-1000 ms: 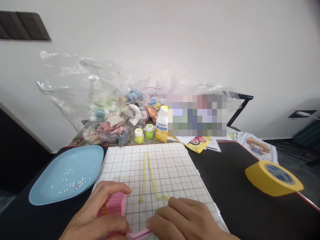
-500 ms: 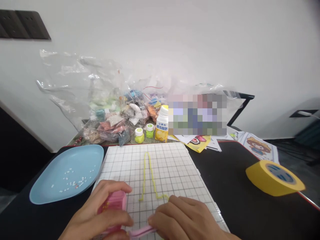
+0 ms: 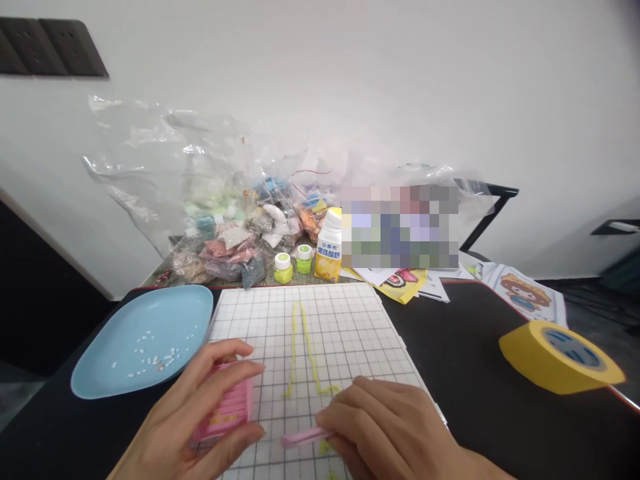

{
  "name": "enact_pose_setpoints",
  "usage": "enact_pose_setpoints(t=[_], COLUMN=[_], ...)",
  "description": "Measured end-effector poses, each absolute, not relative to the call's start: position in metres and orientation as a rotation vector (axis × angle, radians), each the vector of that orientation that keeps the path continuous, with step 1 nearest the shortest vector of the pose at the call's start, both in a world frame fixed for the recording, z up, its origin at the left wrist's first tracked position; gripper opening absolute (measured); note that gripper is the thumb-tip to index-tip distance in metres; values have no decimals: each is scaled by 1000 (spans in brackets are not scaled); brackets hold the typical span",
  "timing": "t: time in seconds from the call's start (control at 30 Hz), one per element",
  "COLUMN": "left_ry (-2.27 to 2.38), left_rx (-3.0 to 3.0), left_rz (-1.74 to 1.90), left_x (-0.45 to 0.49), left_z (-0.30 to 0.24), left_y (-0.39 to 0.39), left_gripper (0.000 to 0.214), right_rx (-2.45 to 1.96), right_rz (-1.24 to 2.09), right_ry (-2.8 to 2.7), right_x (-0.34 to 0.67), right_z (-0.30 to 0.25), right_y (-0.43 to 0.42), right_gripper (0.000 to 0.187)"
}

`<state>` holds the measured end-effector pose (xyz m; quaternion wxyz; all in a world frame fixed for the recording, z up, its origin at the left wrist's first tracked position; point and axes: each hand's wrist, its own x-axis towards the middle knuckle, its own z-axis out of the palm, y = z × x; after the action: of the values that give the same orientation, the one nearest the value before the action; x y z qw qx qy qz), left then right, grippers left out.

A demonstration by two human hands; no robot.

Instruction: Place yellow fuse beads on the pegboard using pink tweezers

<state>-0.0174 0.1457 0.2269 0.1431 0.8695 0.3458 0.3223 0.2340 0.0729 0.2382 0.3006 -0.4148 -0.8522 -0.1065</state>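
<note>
A pink ridged bead tray (image 3: 233,403) with a few yellow bits in its grooves is held by my left hand (image 3: 183,417), thumb and fingers around its sides. My right hand (image 3: 385,427) pinches pink tweezers (image 3: 303,437), whose tips point left towards the tray, apart from it. Both hands are over the near part of a white gridded board (image 3: 350,320). On the board runs a thin yellow-green line of beads (image 3: 311,353), shaped like a tall narrow peak, its right end reaching my right hand. More yellow-green bits (image 3: 326,445) show below the tweezers, partly hidden.
Left of the board is a blue plate (image 3: 105,343) with scattered white beads. Behind stand two small green jars (image 3: 283,268), a yogurt bottle (image 3: 329,250) and bagged beads (image 3: 230,250). Yellow tape (image 3: 530,357) lies right, near printed papers (image 3: 525,293).
The tweezers have risen and moved away from my left hand, slightly to the right. My left hand has tilted the bead tray, so its grooves show more. The view has shifted slightly.
</note>
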Motion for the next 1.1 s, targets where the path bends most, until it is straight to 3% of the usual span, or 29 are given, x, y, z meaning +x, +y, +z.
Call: enact_pose_setpoints(t=[0.57,1.1], left_ry=[803,741], left_rx=[2844,2792], left_rz=[894,592], left_x=[-21,-14], left_z=[234,237], left_y=[157,146], left_gripper=[55,29], right_rx=[-960,-1072], right_rz=[-181,-191], right_ry=[-2223,-2179], right_x=[239,250], right_z=[237,231], right_y=[80,89], right_gripper=[16,9])
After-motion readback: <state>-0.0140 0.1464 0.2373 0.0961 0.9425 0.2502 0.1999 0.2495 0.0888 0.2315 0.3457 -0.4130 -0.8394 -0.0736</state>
